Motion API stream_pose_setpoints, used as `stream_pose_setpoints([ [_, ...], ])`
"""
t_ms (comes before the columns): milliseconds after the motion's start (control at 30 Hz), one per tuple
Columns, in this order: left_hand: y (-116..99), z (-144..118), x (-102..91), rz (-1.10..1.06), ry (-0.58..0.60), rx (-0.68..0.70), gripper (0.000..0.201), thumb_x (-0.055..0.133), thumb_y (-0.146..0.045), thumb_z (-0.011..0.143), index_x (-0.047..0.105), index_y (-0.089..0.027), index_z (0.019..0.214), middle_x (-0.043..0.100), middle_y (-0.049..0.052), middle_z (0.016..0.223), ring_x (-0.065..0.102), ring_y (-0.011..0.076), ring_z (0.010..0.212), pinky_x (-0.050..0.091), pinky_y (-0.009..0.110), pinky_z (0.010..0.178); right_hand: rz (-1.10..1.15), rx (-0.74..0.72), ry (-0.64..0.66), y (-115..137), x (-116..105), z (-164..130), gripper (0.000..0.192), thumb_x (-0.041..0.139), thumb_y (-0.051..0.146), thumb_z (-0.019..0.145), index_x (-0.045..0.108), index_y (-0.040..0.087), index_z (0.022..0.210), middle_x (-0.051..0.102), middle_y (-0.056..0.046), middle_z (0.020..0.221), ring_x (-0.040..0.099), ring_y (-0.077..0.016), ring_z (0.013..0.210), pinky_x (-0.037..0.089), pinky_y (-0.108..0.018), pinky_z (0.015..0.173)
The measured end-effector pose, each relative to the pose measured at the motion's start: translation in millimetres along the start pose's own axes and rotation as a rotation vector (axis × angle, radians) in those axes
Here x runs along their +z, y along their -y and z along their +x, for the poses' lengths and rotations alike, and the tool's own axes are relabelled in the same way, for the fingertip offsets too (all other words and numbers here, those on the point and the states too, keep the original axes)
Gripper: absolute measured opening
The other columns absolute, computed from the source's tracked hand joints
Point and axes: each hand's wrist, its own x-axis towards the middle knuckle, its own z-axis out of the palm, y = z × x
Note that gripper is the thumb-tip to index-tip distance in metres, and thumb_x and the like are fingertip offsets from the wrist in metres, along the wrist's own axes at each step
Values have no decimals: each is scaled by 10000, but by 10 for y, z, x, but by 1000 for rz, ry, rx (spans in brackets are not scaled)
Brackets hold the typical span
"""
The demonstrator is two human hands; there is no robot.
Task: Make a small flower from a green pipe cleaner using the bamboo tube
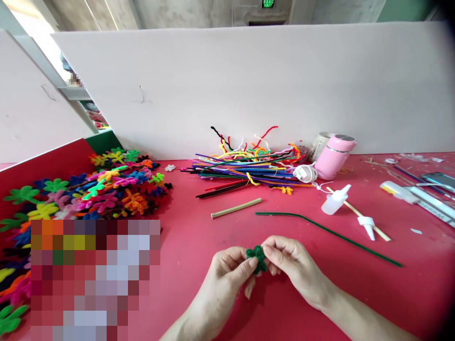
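Note:
Both my hands meet over the red table [199, 246] near its front edge. My left hand [227, 277] and my right hand [293, 267] pinch a small dark green pipe-cleaner flower [256, 258] between their fingertips, holding it just above the tabletop. A long dark green pipe cleaner [330, 234] lies on the table just beyond my right hand, curving from the middle out to the right. A short wooden stick [236, 208] lies a little farther back, ahead of my left hand.
A heap of colourful pipe-cleaner flowers [106, 189] fills the left side. A bundle of loose pipe cleaners [245, 168] lies at the back by a white board [249, 85]. A pink cup [334, 154], a white glue bottle [336, 200] and its cap [368, 225] are at the right.

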Motion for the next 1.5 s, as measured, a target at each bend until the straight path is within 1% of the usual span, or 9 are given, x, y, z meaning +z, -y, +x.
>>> stream_pose_setpoints([
  [133, 1, -4, 2, 14, -7, 1, 171, 604, -265, 738, 627, -106, 681, 495, -20, 526, 349, 39, 433, 253, 182, 428, 30, -5, 7, 1, 3, -6, 191, 535, 315, 797, 526, 149, 703, 436, 51, 562, 395, -69, 506, 341, -174, 479],
  [333, 21, 8, 0, -23, -6, 1, 171, 587, -259, 754, 629, -105, 692, 548, 7, 573, 384, 46, 436, 283, 193, 450, 59, 14, -14, -50, 11, 12, 195, 529, 318, 809, 537, 142, 725, 486, 34, 587, 410, -70, 528, 353, -180, 504],
  [533, -42, 13, 43, -117, 31, 26, 335, 454, -320, 834, 621, -85, 665, 561, 33, 575, 401, 52, 420, 304, 204, 454, -5, -33, -37, -27, 7, 12, 213, 508, 313, 827, 538, 149, 695, 523, 27, 564, 396, -77, 520, 337, -184, 491],
  [633, -10, 22, 22, -101, -1, 33, 241, 548, -299, 780, 605, -99, 658, 570, 26, 617, 411, 50, 435, 302, 198, 442, -43, -69, -20, -5, 15, 1, 235, 482, 314, 843, 551, 144, 697, 520, 21, 581, 407, -80, 532, 344, -183, 504],
  [733, 53, 40, -25, -4, -54, 35, 170, 627, -257, 722, 594, -105, 650, 552, 1, 568, 382, 36, 419, 263, 186, 424, -109, -81, -41, 2, 24, -17, 240, 475, 312, 845, 552, 146, 689, 465, 34, 571, 388, -78, 526, 328, -179, 488],
  [933, 69, 47, -57, 42, -75, 24, 190, 631, -279, 713, 581, -117, 628, 507, -17, 507, 354, 40, 429, 239, 182, 426, -156, -54, -48, -7, 31, -29, 234, 476, 330, 840, 529, 147, 704, 458, 31, 597, 393, -86, 548, 334, -184, 503],
  [1200, 20, 30, -22, 87, -85, 58, 197, 620, -276, 721, 596, -111, 616, 493, -27, 482, 352, 32, 395, 245, 178, 403, -204, -58, -43, -10, 51, -20, 284, 411, 353, 867, 432, 169, 652, 322, 54, 574, 288, -84, 517, 259, -201, 461],
  [1400, -20, 4, 5, 116, -106, 102, 207, 620, -255, 727, 577, -113, 583, 438, -51, 435, 327, 28, 391, 234, 170, 400, -128, -33, -42, -19, 69, -2, 282, 413, 343, 864, 437, 167, 644, 307, 57, 564, 282, -85, 515, 263, -204, 469],
  [1500, -13, 4, -8, 20, -86, 65, 180, 624, -244, 726, 595, -111, 609, 504, -25, 489, 350, 30, 408, 249, 172, 418, -70, 10, -52, -44, 59, 2, 300, 413, 348, 863, 450, 161, 631, 375, 50, 550, 340, -83, 509, 292, -197, 478],
])
